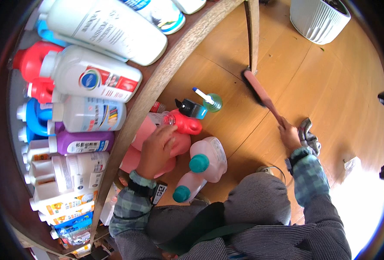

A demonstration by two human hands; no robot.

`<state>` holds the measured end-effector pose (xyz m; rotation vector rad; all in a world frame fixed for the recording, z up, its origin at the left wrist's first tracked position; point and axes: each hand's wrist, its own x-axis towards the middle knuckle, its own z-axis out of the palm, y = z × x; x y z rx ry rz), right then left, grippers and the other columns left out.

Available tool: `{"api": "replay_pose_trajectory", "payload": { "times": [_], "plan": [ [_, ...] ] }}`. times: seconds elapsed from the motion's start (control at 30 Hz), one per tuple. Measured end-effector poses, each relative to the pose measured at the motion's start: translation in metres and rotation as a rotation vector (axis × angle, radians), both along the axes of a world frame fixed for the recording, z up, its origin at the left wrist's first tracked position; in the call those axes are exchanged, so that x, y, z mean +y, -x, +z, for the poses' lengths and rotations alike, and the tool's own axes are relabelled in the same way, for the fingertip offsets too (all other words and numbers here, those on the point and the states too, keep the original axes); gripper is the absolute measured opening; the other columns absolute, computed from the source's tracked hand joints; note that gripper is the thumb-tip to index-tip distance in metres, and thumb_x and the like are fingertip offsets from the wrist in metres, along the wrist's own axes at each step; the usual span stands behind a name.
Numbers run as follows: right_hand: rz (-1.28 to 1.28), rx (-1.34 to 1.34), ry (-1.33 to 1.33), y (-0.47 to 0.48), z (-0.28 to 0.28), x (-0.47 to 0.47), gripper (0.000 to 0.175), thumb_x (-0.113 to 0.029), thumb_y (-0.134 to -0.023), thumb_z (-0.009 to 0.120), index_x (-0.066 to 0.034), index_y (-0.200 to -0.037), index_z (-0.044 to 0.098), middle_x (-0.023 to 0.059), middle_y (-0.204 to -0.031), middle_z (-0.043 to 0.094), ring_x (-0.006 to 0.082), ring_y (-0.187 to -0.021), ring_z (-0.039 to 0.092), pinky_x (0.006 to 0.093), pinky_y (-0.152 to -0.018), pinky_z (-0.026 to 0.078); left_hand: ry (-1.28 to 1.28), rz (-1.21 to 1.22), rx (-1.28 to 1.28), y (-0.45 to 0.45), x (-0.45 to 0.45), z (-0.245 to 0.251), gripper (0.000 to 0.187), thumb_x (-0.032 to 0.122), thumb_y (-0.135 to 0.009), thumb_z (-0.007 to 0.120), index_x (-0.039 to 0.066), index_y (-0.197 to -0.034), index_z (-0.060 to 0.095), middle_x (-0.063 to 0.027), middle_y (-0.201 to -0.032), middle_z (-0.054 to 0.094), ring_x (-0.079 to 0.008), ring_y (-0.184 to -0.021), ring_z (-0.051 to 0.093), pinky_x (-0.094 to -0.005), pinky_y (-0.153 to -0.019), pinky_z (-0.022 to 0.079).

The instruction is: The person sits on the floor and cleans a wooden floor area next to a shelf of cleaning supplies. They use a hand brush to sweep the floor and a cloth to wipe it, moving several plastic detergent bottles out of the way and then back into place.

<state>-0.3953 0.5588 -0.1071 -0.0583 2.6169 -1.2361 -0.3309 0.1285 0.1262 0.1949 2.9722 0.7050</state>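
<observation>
My right hand (289, 135) is closed around the handle of a reddish hand brush (260, 89), its dark bristles against the floor by a shelf leg. My left hand (157, 149) is over pink plastic jugs (180, 143) beside the shelf, fingers bent near the neck of a red bottle (190, 125); whether it grips anything cannot be told. Two pale pink bottles with teal caps (199, 163) stand between my left hand and my knee. A green bottle with a white pump (214, 103) and a black-topped bottle (192, 109) stand beyond the red one.
A wooden shelf (166, 61) packed with detergent bottles (91, 74) runs along the left. Its leg (253, 39) meets the wooden floor ahead. A white ribbed plant pot (318, 22) stands at the upper right. A grey cloth (309, 136) lies beside my right hand.
</observation>
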Motion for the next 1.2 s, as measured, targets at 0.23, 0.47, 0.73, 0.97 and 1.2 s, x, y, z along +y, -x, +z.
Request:
{"api": "replay_pose_trajectory", "payload": {
  "times": [0.23,0.47,0.73,0.97,1.2],
  "plan": [
    [-0.135,0.092,-0.102,-0.047,0.059,0.012,0.042,-0.011,-0.091,0.057,-0.0033,-0.132,0.051,0.0272,-0.107,0.064,0.0456,-0.096,0.064,0.0486,-0.082,0.052,-0.286,0.266,0.089,0.024,-0.023,-0.014,0.040,0.002,-0.089,0.063,0.003,-0.129,0.058,-0.0161,-0.113,0.063,-0.0238,-0.095,0.064,-0.0336,-0.082,0.054],
    [0.052,0.142,0.048,-0.043,0.008,-0.025,0.047,-0.015,-0.092,0.061,-0.0012,-0.135,0.048,0.0332,-0.097,0.063,0.0481,-0.093,0.064,0.0481,-0.077,0.052,-0.101,0.183,0.053,0.049,-0.037,-0.057,0.053,0.002,-0.083,0.068,0.004,-0.134,0.052,-0.0164,-0.117,0.062,-0.0277,-0.096,0.064,-0.0394,-0.087,0.052],
    [-0.391,0.004,-0.126,-0.068,0.027,0.073,0.034,-0.010,-0.095,0.052,0.0012,-0.127,0.055,0.0193,-0.096,0.067,0.0275,-0.085,0.068,0.0386,-0.073,0.053,0.030,0.053,0.036,0.094,-0.026,-0.078,0.064,0.004,-0.077,0.075,0.006,-0.137,0.051,-0.0184,-0.123,0.060,-0.0312,-0.107,0.061,-0.0390,-0.090,0.051],
    [-0.312,0.058,0.073,-0.084,0.030,0.046,0.036,-0.009,-0.095,0.052,0.0016,-0.129,0.054,0.0084,-0.090,0.060,0.0173,-0.082,0.058,0.0320,-0.073,0.049,0.285,0.038,-0.147,0.119,-0.025,-0.096,0.033,0.010,-0.070,0.081,0.005,-0.101,0.069,-0.0177,-0.105,0.065,-0.0368,-0.101,0.063,-0.0454,-0.090,0.049],
    [-0.110,-0.098,0.227,-0.105,0.023,0.020,0.040,-0.008,-0.090,0.060,0.0007,-0.128,0.054,0.0158,-0.078,0.059,0.0224,-0.068,0.060,0.0353,-0.066,0.050,0.247,0.015,0.043,0.119,-0.001,-0.091,0.050,0.008,-0.070,0.081,0.007,-0.117,0.063,-0.0162,-0.116,0.061,-0.0360,-0.112,0.058,-0.0424,-0.093,0.048]
  ]
}}
